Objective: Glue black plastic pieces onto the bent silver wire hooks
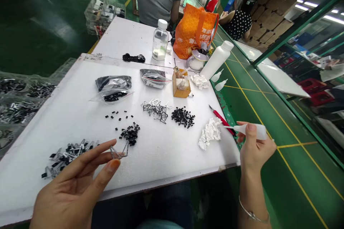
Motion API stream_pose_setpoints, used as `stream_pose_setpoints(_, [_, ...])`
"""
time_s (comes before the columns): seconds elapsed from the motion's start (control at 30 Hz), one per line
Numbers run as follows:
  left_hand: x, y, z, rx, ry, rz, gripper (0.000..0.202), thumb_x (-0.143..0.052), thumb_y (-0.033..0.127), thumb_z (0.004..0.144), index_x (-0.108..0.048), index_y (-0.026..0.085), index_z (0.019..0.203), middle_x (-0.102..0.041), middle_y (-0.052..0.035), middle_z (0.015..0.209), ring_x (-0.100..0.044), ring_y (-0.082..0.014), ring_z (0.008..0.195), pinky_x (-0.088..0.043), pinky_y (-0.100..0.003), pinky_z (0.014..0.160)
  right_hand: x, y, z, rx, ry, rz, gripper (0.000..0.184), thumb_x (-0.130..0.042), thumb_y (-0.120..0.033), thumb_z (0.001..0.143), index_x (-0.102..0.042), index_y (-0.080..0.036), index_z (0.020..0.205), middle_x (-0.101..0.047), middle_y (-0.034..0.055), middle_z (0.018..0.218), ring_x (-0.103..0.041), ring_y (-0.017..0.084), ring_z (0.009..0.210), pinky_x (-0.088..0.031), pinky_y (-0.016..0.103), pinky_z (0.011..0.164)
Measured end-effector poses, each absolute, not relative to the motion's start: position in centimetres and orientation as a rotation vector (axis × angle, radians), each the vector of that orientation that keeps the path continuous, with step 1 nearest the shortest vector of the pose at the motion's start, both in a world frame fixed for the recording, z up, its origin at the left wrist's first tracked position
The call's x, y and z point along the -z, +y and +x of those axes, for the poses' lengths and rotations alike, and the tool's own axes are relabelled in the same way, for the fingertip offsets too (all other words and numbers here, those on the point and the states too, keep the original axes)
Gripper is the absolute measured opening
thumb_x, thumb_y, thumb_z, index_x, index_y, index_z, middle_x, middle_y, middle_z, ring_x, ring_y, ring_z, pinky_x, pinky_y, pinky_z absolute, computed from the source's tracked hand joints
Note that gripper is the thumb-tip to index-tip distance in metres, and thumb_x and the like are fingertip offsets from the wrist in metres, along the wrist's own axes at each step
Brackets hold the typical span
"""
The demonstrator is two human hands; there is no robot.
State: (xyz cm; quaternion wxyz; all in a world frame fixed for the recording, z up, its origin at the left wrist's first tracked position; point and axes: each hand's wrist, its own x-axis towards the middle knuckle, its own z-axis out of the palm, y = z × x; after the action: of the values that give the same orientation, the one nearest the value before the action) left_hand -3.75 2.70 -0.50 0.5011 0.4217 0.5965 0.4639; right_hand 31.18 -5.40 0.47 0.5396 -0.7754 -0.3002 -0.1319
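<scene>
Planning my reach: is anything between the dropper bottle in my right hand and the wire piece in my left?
Nothing upright. Only the crumpled white tissue and red-handled knife lie on the white board between the dropper bottle in the right hand and the wire piece in the left hand.

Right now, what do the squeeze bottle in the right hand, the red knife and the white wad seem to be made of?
The squeeze bottle looks like soft plastic: milky, matte, slightly translucent. The red knife's handle seems shiny plastic; the tip looks metal. The white wad looks like tissue or thin cloth: matte, softly creased; I cannot tell which.
</scene>
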Motion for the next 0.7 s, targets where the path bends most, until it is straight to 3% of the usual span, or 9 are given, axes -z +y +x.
stream_pose_setpoints(0.33, [-1.1,2.8,-2.3,-1.144,1.411,0.945,0.037,-0.093,0.027,0.070,-0.079,0.029,0.104,-0.080,0.0066,0.094,-0.073,-0.0138,0.090,-0.056,-0.011,0.080,-0.7,-4.7,30.5,0.332,-0.675,-1.701,0.040,-0.072,-0.050,0.086,-0.080,-0.011,0.082,-0.058,-0.0017,0.049,-0.052,0.013,0.042,-0.040,0.027,0.044])
stream_pose_setpoints(0.5, [-1.6,2.1,-1.7,-1.130,1.395,0.959,0.036,-0.092,0.031,0.070,-0.080,0.029,0.103,-0.078,0.0039,0.087,-0.072,-0.0182,0.091,-0.052,-0.026,0.100,-2.0,-3.6,27.6,0.354,-0.621,-1.432,0.041,-0.064,-0.051,0.089,-0.069,-0.017,0.069,-0.064,0.0010,0.061,-0.046,0.012,0.040,-0.032,0.029,0.040])
stream_pose_setpoints(0.6, [-2.1,1.1,-0.8,-1.063,1.302,1.135,0.029,-0.087,0.034,0.077,-0.080,0.032,0.105,-0.076,0.0038,0.085,-0.071,-0.0181,0.090,-0.053,-0.029,0.099,-3.0,-3.9,24.3,0.202,-0.730,-1.287,0.054,-0.044,-0.060,0.098,-0.069,-0.020,0.072,-0.058,-0.0024,0.055,-0.049,0.014,0.043,-0.049,0.036,0.057])
stream_pose_setpoints(0.7, [-2.7,0.2,0.2,-1.002,1.233,1.243,0.027,-0.083,0.029,0.082,-0.079,0.038,0.107,-0.074,0.0057,0.085,-0.070,-0.0150,0.088,-0.054,-0.023,0.090,-3.5,-5.4,21.1,0.031,-0.958,-1.224,0.061,-0.040,-0.066,0.098,-0.072,-0.023,0.071,-0.059,-0.0011,0.056,-0.059,0.018,0.057,-0.052,0.042,0.079])
